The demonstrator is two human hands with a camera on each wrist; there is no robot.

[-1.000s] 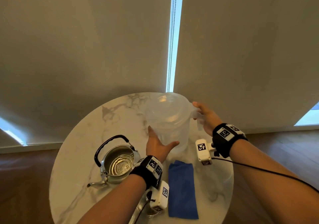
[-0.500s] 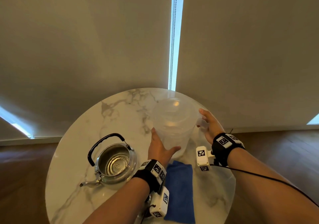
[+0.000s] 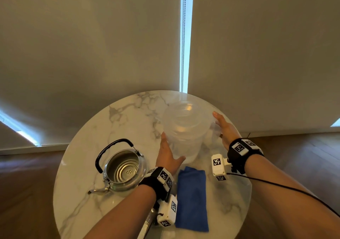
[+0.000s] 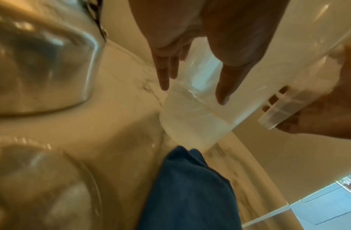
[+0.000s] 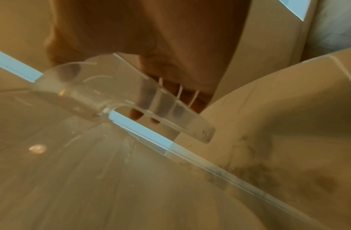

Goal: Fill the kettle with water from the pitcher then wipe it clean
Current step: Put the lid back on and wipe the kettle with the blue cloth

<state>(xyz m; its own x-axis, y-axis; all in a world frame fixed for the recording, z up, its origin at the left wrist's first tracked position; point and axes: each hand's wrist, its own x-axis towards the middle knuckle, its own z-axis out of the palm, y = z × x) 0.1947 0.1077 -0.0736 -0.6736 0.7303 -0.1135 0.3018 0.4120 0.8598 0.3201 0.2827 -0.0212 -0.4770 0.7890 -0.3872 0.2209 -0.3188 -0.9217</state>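
A translucent plastic pitcher (image 3: 184,128) with its lid on stands on the round marble table (image 3: 82,174). My left hand (image 3: 170,152) lies against its near left wall, fingers straight and thumb spread; the left wrist view shows the pitcher (image 4: 190,121) between the thumb and the fingers (image 4: 163,77). My right hand (image 3: 223,128) rests flat against the outer side of the pitcher's handle (image 5: 166,112), fingers (image 5: 135,116) fairly straight behind it. A steel kettle (image 3: 123,170) with a black handle stands lidless to the left. A folded blue cloth (image 3: 192,198) lies in front of the pitcher.
A rounded shiny lid-like object (image 4: 42,186) lies near the table's front edge under my left wrist. The kettle's spout (image 3: 97,191) points to the front left. Closed blinds hang behind the table, and wooden floor surrounds it.
The pitcher has come down from a raised position onto the table. My right fingers have straightened off the handle they gripped. My left hand stayed on the pitcher's side.
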